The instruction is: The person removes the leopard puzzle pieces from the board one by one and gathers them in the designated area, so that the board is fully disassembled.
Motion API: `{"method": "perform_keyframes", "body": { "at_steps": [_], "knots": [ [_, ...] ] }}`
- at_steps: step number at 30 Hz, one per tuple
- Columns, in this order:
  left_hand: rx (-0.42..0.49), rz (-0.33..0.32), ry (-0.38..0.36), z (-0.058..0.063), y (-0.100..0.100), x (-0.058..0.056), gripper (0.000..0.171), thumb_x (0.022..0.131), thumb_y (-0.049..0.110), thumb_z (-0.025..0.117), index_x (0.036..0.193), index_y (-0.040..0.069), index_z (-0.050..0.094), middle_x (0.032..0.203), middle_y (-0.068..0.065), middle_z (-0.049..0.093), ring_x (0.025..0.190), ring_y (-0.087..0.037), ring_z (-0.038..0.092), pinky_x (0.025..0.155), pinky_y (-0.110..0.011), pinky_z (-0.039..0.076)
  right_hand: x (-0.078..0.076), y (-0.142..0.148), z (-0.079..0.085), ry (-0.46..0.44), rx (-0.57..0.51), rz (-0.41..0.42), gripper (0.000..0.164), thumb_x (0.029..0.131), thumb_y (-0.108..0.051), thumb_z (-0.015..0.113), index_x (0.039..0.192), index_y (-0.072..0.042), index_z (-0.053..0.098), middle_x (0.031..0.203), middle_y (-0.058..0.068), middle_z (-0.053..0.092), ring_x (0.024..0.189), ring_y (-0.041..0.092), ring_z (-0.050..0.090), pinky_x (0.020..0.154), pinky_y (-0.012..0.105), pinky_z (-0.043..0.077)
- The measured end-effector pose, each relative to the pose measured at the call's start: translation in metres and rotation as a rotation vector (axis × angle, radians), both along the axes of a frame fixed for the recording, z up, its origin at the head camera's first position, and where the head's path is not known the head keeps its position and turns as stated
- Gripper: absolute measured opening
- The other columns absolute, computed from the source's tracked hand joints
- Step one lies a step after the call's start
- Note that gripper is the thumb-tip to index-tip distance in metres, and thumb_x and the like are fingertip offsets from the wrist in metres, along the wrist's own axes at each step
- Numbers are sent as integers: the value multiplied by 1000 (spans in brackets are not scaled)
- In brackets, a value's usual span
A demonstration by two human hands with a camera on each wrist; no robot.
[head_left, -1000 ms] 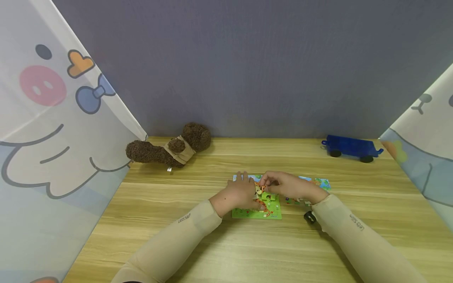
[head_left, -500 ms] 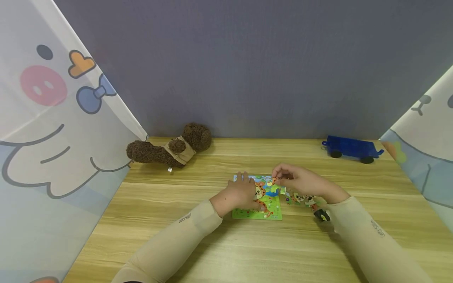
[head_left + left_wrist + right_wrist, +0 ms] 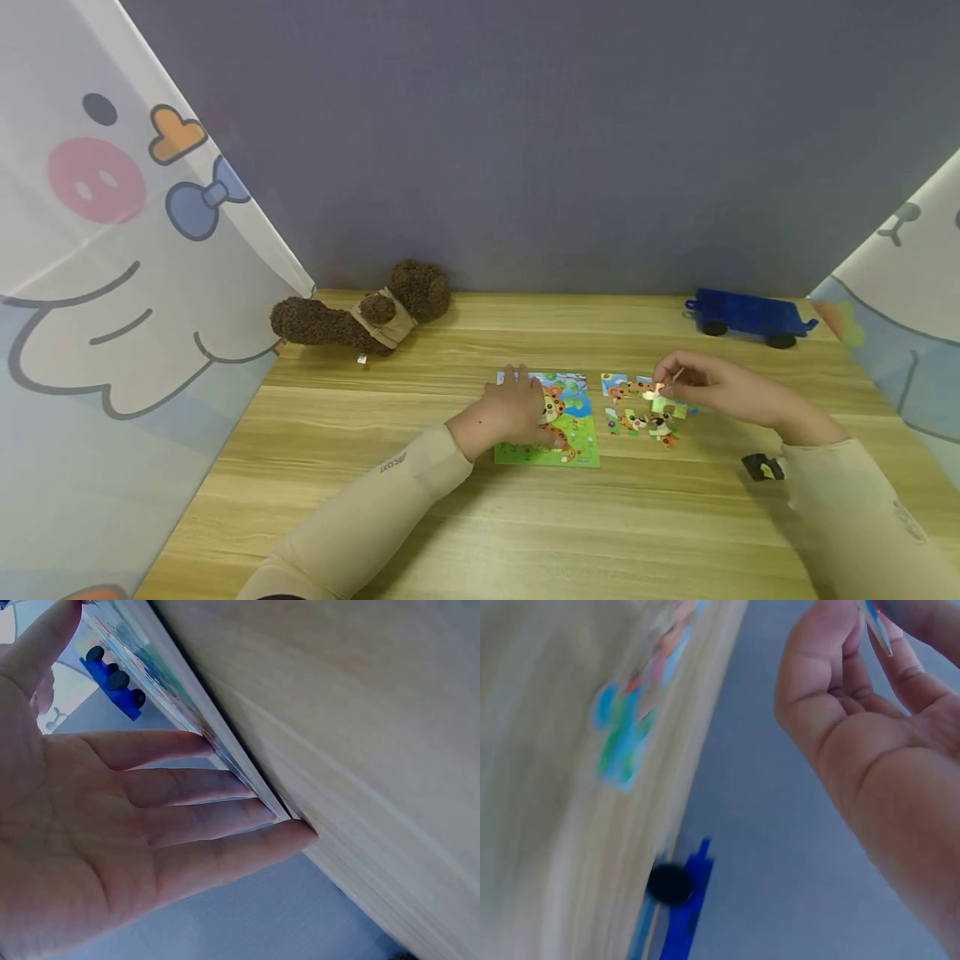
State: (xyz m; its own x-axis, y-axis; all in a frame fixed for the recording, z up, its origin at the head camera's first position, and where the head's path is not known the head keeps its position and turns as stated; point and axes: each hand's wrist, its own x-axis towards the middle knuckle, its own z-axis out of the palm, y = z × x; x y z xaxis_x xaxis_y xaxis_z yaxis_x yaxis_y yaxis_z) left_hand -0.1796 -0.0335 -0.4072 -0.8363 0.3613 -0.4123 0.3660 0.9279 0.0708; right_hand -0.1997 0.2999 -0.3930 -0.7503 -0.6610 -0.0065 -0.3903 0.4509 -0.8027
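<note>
A puzzle board [image 3: 582,437] with a spotted cub on green and blue lies flat on the table. Spread over its left part, my left hand [image 3: 513,412] rests with straight fingers. In the left wrist view, the fingertips [image 3: 296,834] touch the board's edge. Right of the board, my right hand [image 3: 723,392] pinches a puzzle piece [image 3: 875,626] between thumb and fingers, above several loose pieces [image 3: 632,422]. The right wrist view shows only the piece's thin edge and a bit of blue. Part of the board's picture is hidden under the left hand.
A brown plush toy [image 3: 375,311] lies at the back left. Near the back right edge stands a blue toy wagon [image 3: 750,315]. A grey panel [image 3: 555,150] rises behind the wooden table [image 3: 570,533].
My right hand has moved right, from over the board to above the loose pieces, with the puzzle piece pinched. The left hand has stayed on the board, whose upper right picture is now uncovered.
</note>
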Motion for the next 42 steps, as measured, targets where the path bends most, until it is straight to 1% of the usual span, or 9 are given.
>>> {"method": "perform_keyframes", "body": {
  "at_steps": [4,6,9,13,15,19,29,36,42],
  "knots": [
    [-1,-16,7,0,1,0,111,92,78,65,167,2,34,177,-25,22,165,-46,24,123,-64,44,3,19,-10,32,32,-47,11,109,-10,61,118,-7,65,107,-2,69,91,12,69,75,24,56],
    [3,-21,10,0,1,0,111,92,77,65,167,1,34,177,-26,23,165,-47,25,123,-64,44,4,28,-15,38,45,-41,11,109,-8,61,118,-8,65,108,-2,70,91,10,68,75,23,56],
    [8,-23,10,0,1,0,110,93,77,65,167,1,34,177,-26,23,164,-47,25,122,-64,44,3,40,-20,15,58,15,12,109,-4,58,119,-7,65,107,-2,69,91,8,66,74,24,56],
    [-2,-22,11,0,2,-1,111,92,78,64,167,2,33,177,-26,23,165,-47,25,122,-64,45,1,50,-26,-79,59,109,13,108,1,56,117,-5,64,100,2,66,88,11,62,70,26,53],
    [-8,-22,13,-1,2,-1,112,92,78,64,167,2,33,177,-25,23,165,-46,25,122,-64,45,0,52,-28,-120,63,125,12,107,1,57,116,-4,63,96,4,63,85,12,60,67,28,50],
    [-8,-18,12,-2,2,-3,112,92,79,63,168,2,33,177,-25,23,165,-46,25,122,-64,45,1,51,-28,-137,94,85,12,107,0,58,116,-5,63,94,1,61,82,8,57,64,28,49],
    [2,-16,2,-3,2,-2,113,92,79,64,168,2,32,177,-25,22,165,-46,23,122,-64,44,1,45,-29,-56,149,-2,6,106,-6,64,112,-8,66,94,-6,60,82,2,54,66,23,47],
    [-6,-12,0,-3,1,-2,114,91,80,63,168,2,32,177,-25,22,165,-46,24,122,-64,45,1,45,-32,-69,118,-7,9,106,-4,64,114,-2,65,96,-2,62,81,3,56,64,26,49],
    [-11,0,-3,-3,0,-3,115,90,81,64,169,4,30,178,-24,21,166,-44,23,123,-63,44,1,45,-32,-34,161,-34,11,107,-6,62,116,-4,67,107,2,71,90,-1,64,72,21,55]
  ]
}}
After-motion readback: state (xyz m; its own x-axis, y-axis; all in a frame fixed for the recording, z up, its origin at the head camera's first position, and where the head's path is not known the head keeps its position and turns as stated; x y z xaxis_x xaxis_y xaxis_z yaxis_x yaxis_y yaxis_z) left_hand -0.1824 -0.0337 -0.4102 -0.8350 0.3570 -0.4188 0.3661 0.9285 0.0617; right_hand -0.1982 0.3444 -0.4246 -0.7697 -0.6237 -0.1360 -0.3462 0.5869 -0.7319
